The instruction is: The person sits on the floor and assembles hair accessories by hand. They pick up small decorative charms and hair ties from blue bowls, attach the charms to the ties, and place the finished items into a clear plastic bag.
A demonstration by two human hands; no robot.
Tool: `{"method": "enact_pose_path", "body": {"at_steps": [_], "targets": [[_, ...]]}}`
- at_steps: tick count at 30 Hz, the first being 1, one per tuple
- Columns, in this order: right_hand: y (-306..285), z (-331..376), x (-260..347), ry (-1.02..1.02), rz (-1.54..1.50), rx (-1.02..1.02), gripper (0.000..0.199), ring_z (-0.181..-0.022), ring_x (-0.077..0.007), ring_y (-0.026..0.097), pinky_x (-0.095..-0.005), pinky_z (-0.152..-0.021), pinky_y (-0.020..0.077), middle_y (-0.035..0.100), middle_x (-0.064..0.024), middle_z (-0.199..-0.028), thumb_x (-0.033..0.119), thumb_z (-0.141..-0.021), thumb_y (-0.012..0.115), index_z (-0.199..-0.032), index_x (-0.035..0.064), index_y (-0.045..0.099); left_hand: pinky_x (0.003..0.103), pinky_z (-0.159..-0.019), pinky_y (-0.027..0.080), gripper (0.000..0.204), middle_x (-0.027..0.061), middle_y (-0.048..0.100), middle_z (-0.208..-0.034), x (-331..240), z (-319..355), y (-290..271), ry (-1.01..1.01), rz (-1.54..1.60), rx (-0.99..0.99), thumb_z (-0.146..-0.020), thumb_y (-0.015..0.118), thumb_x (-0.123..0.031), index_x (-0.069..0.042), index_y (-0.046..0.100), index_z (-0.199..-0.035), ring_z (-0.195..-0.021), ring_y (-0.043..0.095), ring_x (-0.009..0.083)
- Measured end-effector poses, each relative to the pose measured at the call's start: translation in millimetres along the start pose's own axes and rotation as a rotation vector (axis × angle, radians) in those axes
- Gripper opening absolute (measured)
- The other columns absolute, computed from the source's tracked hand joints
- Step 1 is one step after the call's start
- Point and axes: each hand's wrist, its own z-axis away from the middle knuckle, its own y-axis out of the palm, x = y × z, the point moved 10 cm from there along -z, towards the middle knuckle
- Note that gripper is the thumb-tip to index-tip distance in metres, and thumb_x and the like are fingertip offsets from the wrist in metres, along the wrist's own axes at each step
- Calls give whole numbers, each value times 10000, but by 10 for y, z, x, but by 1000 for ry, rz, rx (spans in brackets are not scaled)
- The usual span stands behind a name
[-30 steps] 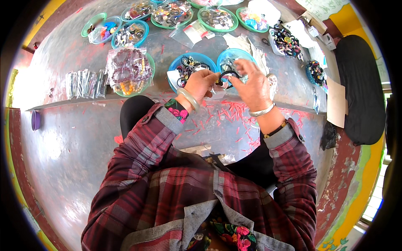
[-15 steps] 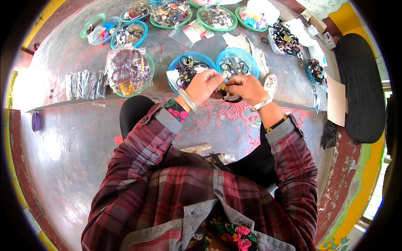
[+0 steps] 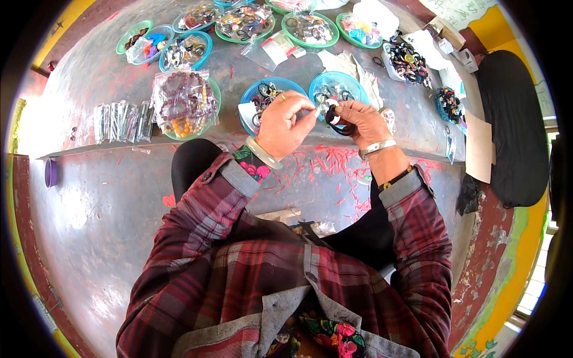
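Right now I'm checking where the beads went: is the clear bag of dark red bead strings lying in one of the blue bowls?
No, the bag of bead strings lies on a green bowl, left of the two blue bowls.

Seemingly black cord (image 3: pixel 338 122), blue bowls (image 3: pixel 352 82)

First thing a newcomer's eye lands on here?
The two hands meeting mid-frame: the left hand and right hand pinch a small black loop between them, above two blue bowls of dark trinkets. Left of those, a bag of reddish bead strings sits on a green plate.
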Motion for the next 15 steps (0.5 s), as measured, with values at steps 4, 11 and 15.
{"method": "enact_pose_path", "body": {"at_steps": [4, 11, 15], "targets": [[139, 66, 35, -69, 65, -2, 150, -677, -135, 619, -226, -622, 468, 656, -67, -787, 64, -786, 653, -916, -10, 639, 295, -584, 446, 116, 91, 583, -706, 216, 12, 209, -87, 62, 101, -771, 641, -112, -6, 605, -803, -612, 549, 205], [193, 98, 97, -109, 255, 4, 199, -684, -111, 614, -212, -645, 461, 659, -66, -819, 59, -782, 657, -954, -36, 630, 202, -561, 408, 178, -9, 584, -784, 487, 89, 369, -381, 246, 275, -854, 587, -169, -10, 583, -933, -657, 493, 47], [174, 109, 98, -99, 190, -20, 175, -700, -92, 597, -206, -622, 440, 652, -37, -809, 81, -789, 655, -940, -5, 636, 212, -586, 445, 174, -2, 596, -840, 612, 163, 448, -580, 508, 312, -862, 577, -170, -36, 579, -973, -725, 536, 63]]}}
